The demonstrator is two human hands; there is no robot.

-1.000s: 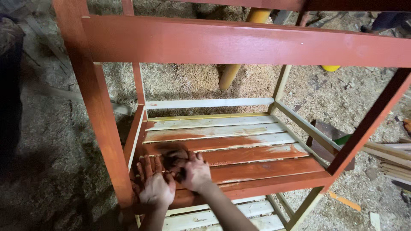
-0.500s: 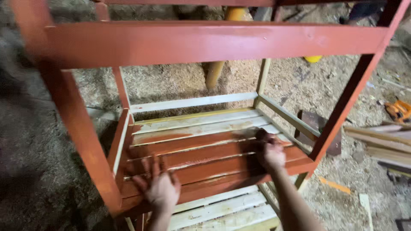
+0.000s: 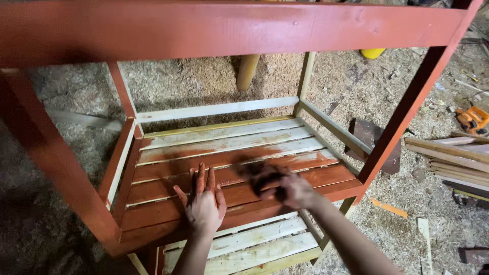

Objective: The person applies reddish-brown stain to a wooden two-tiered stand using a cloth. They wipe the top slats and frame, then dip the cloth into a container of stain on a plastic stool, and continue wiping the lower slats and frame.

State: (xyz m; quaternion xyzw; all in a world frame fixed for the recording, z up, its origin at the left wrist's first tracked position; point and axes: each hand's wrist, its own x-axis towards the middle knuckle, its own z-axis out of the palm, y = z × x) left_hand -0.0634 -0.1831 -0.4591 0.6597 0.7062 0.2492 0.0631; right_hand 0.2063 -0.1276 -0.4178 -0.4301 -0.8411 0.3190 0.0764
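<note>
Left hand (image 3: 205, 201) lies flat on the red-stained slats (image 3: 229, 173), fingers spread, palm down. Right hand (image 3: 288, 188) is just beside it, closed around a dark rag (image 3: 260, 175), pressing it onto the slats. The red frame (image 3: 229, 30) spans overhead. Further slats and the lower shelf (image 3: 249, 244) are pale, bare wood. Sawdust covers the floor (image 3: 193, 81).

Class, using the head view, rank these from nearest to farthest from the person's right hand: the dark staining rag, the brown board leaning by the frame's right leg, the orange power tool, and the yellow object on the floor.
1. Dark staining rag: in the right hand itself.
2. Brown board: just right, outside the frame.
3. Yellow object: far, top of the view.
4. Orange power tool: far right edge.
</note>
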